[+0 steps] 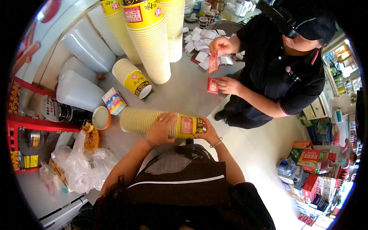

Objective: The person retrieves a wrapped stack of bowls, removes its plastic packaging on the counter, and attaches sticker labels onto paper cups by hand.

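A long stack of yellow paper cups [143,122] lies on its side at the near edge of the metal counter. My left hand [162,128] is wrapped over the middle of this stack. At its right end, by the printed outer cup, my right hand [209,132] grips the cups, with a bracelet on the wrist. Beyond, tall upright cup stacks [149,50] stand on the counter, and a shorter stack [130,76] lies tilted beside them. A small colourful carton [114,101] and a round bowl [101,117] are left of the held stack.
Across the counter a co-worker [283,73] in black holds red packets [213,85]. White slips [203,40] are piled near that person. Plastic bags [78,165] and a red rack [13,130] are at left. Boxes [310,161] stand at right.
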`<state>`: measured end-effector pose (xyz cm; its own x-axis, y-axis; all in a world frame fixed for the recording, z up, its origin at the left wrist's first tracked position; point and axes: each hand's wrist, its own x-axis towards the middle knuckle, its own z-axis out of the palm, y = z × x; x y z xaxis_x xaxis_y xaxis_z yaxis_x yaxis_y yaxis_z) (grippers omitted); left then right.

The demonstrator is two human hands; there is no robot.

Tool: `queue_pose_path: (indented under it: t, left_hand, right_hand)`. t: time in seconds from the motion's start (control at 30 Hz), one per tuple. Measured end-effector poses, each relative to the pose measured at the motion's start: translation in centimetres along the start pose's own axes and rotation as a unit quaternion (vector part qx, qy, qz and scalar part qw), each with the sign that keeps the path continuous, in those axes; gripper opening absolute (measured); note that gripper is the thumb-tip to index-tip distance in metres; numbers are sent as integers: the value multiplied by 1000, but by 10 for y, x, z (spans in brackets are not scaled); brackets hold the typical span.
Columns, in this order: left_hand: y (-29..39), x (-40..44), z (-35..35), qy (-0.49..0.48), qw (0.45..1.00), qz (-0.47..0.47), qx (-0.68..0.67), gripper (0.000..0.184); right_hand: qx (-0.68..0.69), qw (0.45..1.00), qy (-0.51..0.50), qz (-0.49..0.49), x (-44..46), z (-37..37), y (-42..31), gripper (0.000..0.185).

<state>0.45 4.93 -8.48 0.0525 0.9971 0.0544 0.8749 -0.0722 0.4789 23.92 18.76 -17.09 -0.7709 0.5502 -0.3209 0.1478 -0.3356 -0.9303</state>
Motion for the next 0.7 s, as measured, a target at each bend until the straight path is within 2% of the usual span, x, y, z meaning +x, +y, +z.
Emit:
queue_pose_path:
  t: [0.17, 0.23, 0.27, 0.33, 0.37, 0.4, 0.43, 0.47, 0.53, 0.6, 0.67, 0.7]
  left_hand:
    - [1, -3, 3, 20, 1000, -9, -5, 76]
    - [-3, -4, 0, 23, 999, -45, 12, 76]
    - [-6, -4, -3, 26, 998, -61, 21, 75]
    - [-10, -8, -8, 13, 998, -54, 42, 74]
    - [-11, -12, -10, 5, 997, -51, 51, 74]
    - [-9, -15, -9, 7, 997, -46, 53, 73]
    - [-7, -21, -6, 9, 998, -41, 56, 72]
    - [-4, -26, -3, 11, 998, -35, 58, 71]
    - [-3, -37, 2, 20, 998, -20, 60, 70]
    - [-4, -41, 2, 26, 998, -11, 52, 70]
    - [-2, -40, 2, 34, 999, -9, 31, 71]
    - [-1, -39, 2, 34, 999, -8, 29, 72]
  right_hand:
    - [-52, 998, 41, -11, -13, -2, -1, 98]
    - [-47, 996, 73, -18, -22, -30, 5, 102]
    - [-42, 995, 79, -53, -30, -55, 9, 101]
    - [-61, 986, 111, -105, -39, -68, -10, 100]
    - [-86, 979, 137, -123, -47, -60, -51, 100]
    - [-154, 960, 181, -147, -43, -44, -81, 96]
    - [-297, 910, 186, -223, -33, -30, -103, 91]
    - [-432, 833, 186, -292, -18, -15, -121, 87]
    - [-522, 780, 147, -312, 20, 31, -145, 83]
    - [-592, 730, 134, -315, 67, 55, -128, 81]
    - [-649, 708, 108, -256, 114, 64, -120, 78]
    - [-652, 697, 111, -276, 126, 63, -112, 78]
